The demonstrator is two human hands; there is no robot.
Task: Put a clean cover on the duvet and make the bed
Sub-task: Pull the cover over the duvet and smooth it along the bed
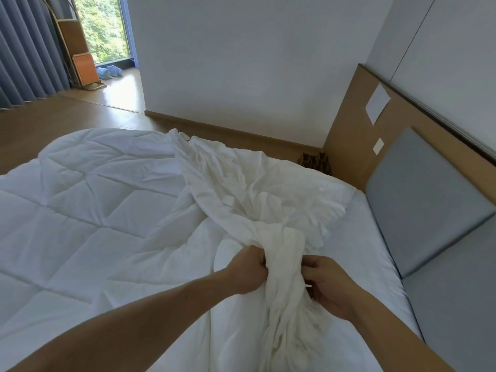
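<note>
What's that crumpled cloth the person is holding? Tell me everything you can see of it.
The duvet cover is thin, cream-white fabric, heavily creased, unquilted. It lies as a loose, twisted band over the quilted duvet, from that duvet's far edge toward the person. Its near end is gathered into a thick bunch, gripped by the left hand and right hand from either side.

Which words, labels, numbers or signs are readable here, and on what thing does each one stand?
No text can be read.
The white paper on the wooden panel looks blank from here.
The small white plate below it bears no visible marking.
</note>
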